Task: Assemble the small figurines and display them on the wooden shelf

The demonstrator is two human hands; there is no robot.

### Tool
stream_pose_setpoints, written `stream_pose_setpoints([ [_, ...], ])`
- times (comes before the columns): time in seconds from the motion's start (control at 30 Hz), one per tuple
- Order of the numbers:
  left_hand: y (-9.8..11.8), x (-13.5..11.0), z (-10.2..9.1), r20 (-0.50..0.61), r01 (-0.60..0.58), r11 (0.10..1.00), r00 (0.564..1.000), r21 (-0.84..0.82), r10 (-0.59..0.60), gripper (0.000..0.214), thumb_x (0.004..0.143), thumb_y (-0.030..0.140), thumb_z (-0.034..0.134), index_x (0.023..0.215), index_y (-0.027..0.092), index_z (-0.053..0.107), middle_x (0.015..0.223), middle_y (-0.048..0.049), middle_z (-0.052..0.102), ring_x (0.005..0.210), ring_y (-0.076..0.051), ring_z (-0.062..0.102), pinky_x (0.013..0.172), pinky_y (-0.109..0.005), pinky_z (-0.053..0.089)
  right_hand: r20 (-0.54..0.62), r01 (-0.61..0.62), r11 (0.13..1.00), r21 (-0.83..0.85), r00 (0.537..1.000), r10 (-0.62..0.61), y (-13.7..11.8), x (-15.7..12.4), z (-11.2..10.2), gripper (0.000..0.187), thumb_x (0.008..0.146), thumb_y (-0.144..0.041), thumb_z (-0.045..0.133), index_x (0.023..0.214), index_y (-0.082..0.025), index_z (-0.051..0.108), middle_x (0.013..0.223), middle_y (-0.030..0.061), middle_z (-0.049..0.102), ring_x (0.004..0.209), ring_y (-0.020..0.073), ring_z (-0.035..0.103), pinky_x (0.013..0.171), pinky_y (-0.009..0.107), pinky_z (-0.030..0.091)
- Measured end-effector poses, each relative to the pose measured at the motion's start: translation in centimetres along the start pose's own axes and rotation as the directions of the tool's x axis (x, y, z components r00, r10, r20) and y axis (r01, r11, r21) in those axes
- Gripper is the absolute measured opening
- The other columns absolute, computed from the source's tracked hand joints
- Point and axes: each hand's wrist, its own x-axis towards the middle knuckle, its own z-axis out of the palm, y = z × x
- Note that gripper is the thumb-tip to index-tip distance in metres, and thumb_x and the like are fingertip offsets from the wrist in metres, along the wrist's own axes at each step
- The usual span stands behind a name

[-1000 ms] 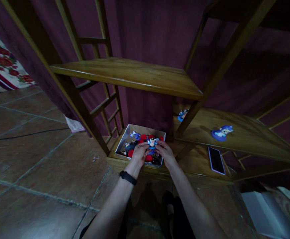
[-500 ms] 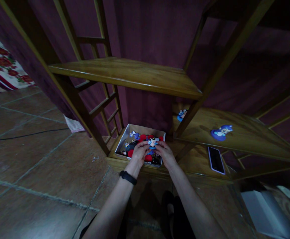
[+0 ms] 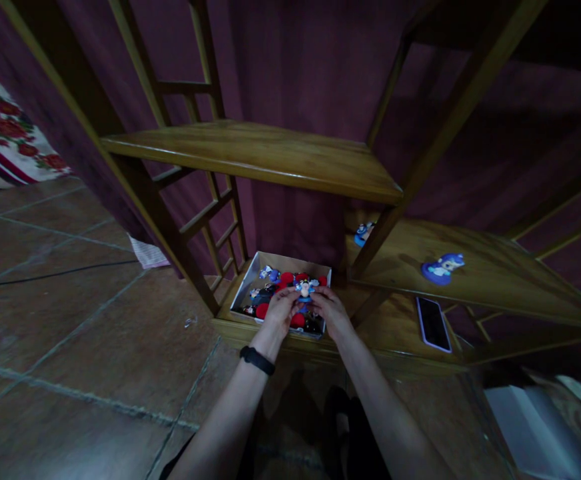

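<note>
Between my two hands, a small blue-and-white figurine [image 3: 305, 289] with a blue base is held just above a white cardboard box [image 3: 244, 283]. My left hand [image 3: 281, 308], with a black band at the wrist, pinches its left side. On the other side the fingers of my right hand [image 3: 329, 307] grip it. Several figurines with red, black and blue parts, among them a blue-and-white one [image 3: 269, 273], lie jumbled in the box. My hands and forearms hide part of the box's front.
The box stands on the low board of a wooden shelf unit [image 3: 250, 153]. On the right shelf are a purple-haired figurine [image 3: 443, 268] and, behind a post, a blue-based figurine [image 3: 364, 233]. A phone [image 3: 433, 324] lies lower right. A pale box [image 3: 533, 427] is on the floor.
The figurine in my hands has tilted slightly between my fingers. Both hands stay in nearly the same place over the box.
</note>
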Motion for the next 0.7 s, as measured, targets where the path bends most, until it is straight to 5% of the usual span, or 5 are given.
stream_pose_setpoints([
  [0.7, -0.1, 0.41, -0.52, 0.004, 0.011, 1.0, 1.0, -0.021, -0.011, 0.015, 0.062, 0.005, 0.07, 0.075, 0.012, 0.065, 0.07, -0.004, 0.066, 0.06, -0.009, 0.06, 0.059, -0.02, 0.05, 0.001, -0.013, 0.999, 0.033, 1.0, 0.013, 0.14, 0.22, -0.21, 0.029, 0.055, -0.036, 0.073, 0.076, -0.022, 0.06, 0.084, -0.0008, 0.065, 0.081, 0.0175, 0.061, 0.073, 0.032, 0.05],
])
